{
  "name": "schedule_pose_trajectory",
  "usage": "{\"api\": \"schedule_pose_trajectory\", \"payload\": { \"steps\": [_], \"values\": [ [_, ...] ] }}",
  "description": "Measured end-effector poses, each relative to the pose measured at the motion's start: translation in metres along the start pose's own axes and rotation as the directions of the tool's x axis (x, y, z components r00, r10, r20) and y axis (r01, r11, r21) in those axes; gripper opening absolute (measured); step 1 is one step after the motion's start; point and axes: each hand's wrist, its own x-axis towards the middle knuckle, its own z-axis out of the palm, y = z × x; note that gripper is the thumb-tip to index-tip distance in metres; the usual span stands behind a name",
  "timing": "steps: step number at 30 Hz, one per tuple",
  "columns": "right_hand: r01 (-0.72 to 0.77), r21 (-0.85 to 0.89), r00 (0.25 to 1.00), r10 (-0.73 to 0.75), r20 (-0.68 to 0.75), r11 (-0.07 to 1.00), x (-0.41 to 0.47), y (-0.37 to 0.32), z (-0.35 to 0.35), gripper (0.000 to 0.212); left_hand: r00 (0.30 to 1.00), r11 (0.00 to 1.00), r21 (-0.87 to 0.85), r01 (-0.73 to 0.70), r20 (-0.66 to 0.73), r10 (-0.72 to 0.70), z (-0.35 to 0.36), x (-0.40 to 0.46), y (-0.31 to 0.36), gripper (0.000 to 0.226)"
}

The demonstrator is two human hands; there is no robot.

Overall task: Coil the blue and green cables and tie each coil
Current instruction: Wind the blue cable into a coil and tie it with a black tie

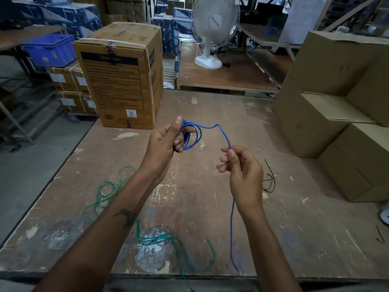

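Observation:
My left hand [166, 142] holds a small coil of the blue cable [210, 127] above the worn wooden table [210, 110], thumb up and fingers curled round the loops. From the coil the cable arcs right and down into my right hand [242, 167], which pinches it between thumb and fingers. Below that hand the blue cable's loose tail hangs down to the table near its front edge. The green cable [160, 239] lies uncoiled in loose loops on the table at the lower left, partly hidden under my left forearm, one end trailing over the front edge.
Thin black ties [270, 180] lie on the table right of my right hand, another near the right edge [380, 237]. A tall cardboard box [122, 81] stands at the table's back left, stacked boxes [336, 114] at the right. A white fan [214, 28] stands beyond.

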Motion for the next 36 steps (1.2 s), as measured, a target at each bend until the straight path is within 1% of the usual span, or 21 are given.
{"api": "schedule_pose_trajectory", "payload": {
  "steps": [3, 5, 7, 9, 11, 13, 15, 16, 18, 19, 20, 21, 22, 23, 25, 26, 28, 30, 32, 34, 36],
  "values": [
    [-0.071, -0.171, 0.997, 0.069, -0.016, 0.983, 0.005, 0.007, -0.005, 0.025, 0.997, 0.98, 0.187, -0.075, 0.047, 0.067, -0.003, -0.003, 0.0, 0.04],
    [-0.096, -0.333, 0.989, 0.128, 0.073, 0.938, 0.012, 0.011, -0.013, 0.028, 0.99, 0.943, 0.31, -0.123, 0.101, 0.096, -0.009, -0.004, 0.004, 0.038],
    [-0.069, -0.513, 0.962, 0.193, 0.193, 0.855, 0.021, 0.014, -0.023, 0.03, 0.982, 0.923, 0.367, -0.112, 0.186, 0.045, -0.017, -0.004, 0.009, 0.038],
    [-0.042, -0.594, 0.909, 0.277, 0.31, 0.803, 0.028, 0.014, -0.032, 0.032, 0.962, 0.935, 0.351, -0.057, 0.268, -0.042, -0.023, -0.003, 0.013, 0.041],
    [-0.088, -0.548, 0.83, 0.365, 0.422, 0.832, 0.033, 0.008, -0.034, 0.033, 0.943, 0.964, 0.267, -0.002, 0.322, -0.087, -0.022, -0.005, 0.013, 0.04],
    [-0.168, -0.446, 0.765, 0.402, 0.504, 0.879, 0.034, 0.0, -0.03, 0.027, 0.94, 0.987, 0.155, 0.049, 0.326, -0.098, -0.013, -0.006, 0.01, 0.04],
    [-0.261, -0.298, 0.754, 0.386, 0.531, 0.918, 0.032, -0.007, -0.025, 0.021, 0.949, 0.994, 0.075, 0.076, 0.3, -0.095, 0.0, -0.007, 0.007, 0.038],
    [-0.298, -0.227, 0.769, 0.374, 0.518, 0.927, 0.029, -0.009, -0.022, 0.029, 0.955, 0.996, 0.047, 0.081, 0.281, -0.091, 0.007, -0.008, 0.007, 0.038],
    [-0.297, -0.147, 0.832, 0.331, 0.445, 0.943, 0.024, -0.013, -0.016, 0.058, 0.967, 0.996, 0.027, 0.082, 0.241, -0.086, 0.018, -0.009, 0.006, 0.037],
    [-0.251, -0.144, 0.875, 0.288, 0.389, 0.957, 0.022, -0.014, -0.012, 0.071, 0.971, 0.996, 0.031, 0.079, 0.224, -0.084, 0.022, -0.01, 0.006, 0.037],
    [-0.184, -0.161, 0.918, 0.228, 0.324, 0.97, 0.019, -0.013, -0.008, 0.079, 0.974, 0.996, 0.039, 0.078, 0.211, -0.084, 0.025, -0.011, 0.005, 0.038],
    [-0.106, -0.197, 0.957, 0.154, 0.247, 0.975, 0.016, -0.013, -0.003, 0.08, 0.977, 0.996, 0.047, 0.077, 0.197, -0.085, 0.027, -0.011, 0.004, 0.038],
    [-0.035, -0.249, 0.985, 0.076, 0.156, 0.968, 0.014, -0.01, 0.001, 0.075, 0.979, 0.995, 0.058, 0.075, 0.185, -0.084, 0.028, -0.011, 0.004, 0.038],
    [0.015, -0.297, 0.998, 0.002, 0.059, 0.955, 0.011, -0.009, 0.005, 0.065, 0.982, 0.995, 0.074, 0.071, 0.171, -0.083, 0.029, -0.011, 0.003, 0.038],
    [0.065, -0.372, 0.99, -0.107, -0.095, 0.926, 0.009, -0.004, 0.009, 0.044, 0.985, 0.992, 0.112, 0.063, 0.153, -0.08, 0.028, -0.01, 0.003, 0.038],
    [0.084, -0.414, 0.979, -0.152, -0.134, 0.907, 0.009, -0.002, 0.009, 0.039, 0.986, 0.99, 0.126, 0.062, 0.149, -0.081, 0.028, -0.01, 0.003, 0.038],
    [0.13, -0.517, 0.957, -0.243, -0.156, 0.846, 0.011, 0.002, 0.006, 0.031, 0.985, 0.988, 0.14, 0.062, 0.149, -0.083, 0.024, -0.01, 0.005, 0.038],
    [0.185, -0.611, 0.929, -0.34, -0.147, 0.77, 0.015, 0.005, 0.002, 0.016, 0.982, 0.985, 0.16, 0.06, 0.165, -0.087, 0.021, -0.011, 0.007, 0.038],
    [0.212, -0.675, 0.918, -0.382, -0.111, 0.706, 0.019, 0.009, 0.0, 0.01, 0.976, 0.982, 0.18, 0.059, 0.198, -0.095, 0.019, -0.013, 0.009, 0.038],
    [0.226, -0.69, 0.924, -0.375, -0.071, 0.688, 0.02, 0.014, 0.0, 0.015, 0.97, 0.985, 0.163, 0.065, 0.222, -0.101, 0.019, -0.015, 0.011, 0.039],
    [0.239, -0.645, 0.936, -0.348, -0.045, 0.726, 0.02, 0.017, -0.001, 0.018, 0.97, 0.988, 0.143, 0.065, 0.222, -0.096, 0.018, -0.015, 0.014, 0.038]
  ]
}}
